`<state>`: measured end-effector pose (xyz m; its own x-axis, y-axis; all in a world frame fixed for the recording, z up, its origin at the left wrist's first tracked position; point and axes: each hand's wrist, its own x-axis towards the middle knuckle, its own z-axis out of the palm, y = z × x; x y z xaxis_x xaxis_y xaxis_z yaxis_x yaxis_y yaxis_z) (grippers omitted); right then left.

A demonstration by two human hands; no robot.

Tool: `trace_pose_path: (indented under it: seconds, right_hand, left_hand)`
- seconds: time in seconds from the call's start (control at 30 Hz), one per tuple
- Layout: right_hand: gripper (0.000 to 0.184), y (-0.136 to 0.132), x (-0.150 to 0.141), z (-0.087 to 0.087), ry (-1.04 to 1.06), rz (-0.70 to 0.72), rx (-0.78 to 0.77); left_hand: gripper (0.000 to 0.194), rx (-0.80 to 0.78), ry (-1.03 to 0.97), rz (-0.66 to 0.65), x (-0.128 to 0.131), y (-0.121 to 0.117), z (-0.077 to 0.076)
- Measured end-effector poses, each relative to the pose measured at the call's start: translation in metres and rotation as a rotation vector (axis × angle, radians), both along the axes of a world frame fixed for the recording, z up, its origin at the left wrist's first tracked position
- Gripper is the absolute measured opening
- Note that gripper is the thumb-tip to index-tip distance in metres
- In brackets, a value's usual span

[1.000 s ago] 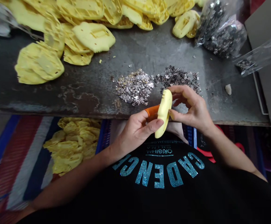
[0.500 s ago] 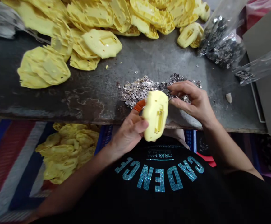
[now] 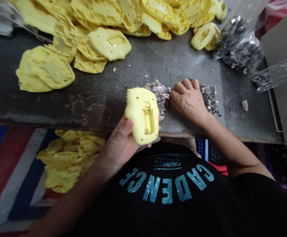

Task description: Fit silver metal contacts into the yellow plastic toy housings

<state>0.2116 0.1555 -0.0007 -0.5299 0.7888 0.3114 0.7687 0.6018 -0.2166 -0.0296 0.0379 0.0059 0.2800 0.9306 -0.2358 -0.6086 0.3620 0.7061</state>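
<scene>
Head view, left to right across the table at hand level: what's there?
pile of yellow plastic casings → yellow casing in left hand → heap of silvery metal bits → right hand → second heap of silvery metal bits → pale lump → grey panel

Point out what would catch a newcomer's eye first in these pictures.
A heap of yellow plastic casings fills the far side of the dark, worn worktable. Nearer, the left hand holds up one yellow casing with a slotted recess, while the right hand rests on a pile of small silvery metal pieces. Below, teal sequined lettering spells CADENCE across a black shirt.
</scene>
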Motion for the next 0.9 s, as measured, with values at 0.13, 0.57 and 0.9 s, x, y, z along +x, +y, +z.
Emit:
trace_pose_path:
  seconds: [0.13,0.57,0.9]
  right_hand:
    - [0.012,-0.009,0.016,0.024,0.258,0.046,-0.151]
    - [0.025,-0.033,0.047,0.039,0.695,0.099,-0.564]
    - [0.028,-0.027,0.050,0.018,0.845,0.068,-0.610]
  left_hand:
    - [0.070,-0.051,-0.068,-0.121,0.006,-0.003,-0.005]
    - [0.069,-0.103,-0.117,-0.262,0.033,-0.008,0.000]
    - [0.058,-0.098,-0.108,-0.217,0.037,-0.006,0.001]
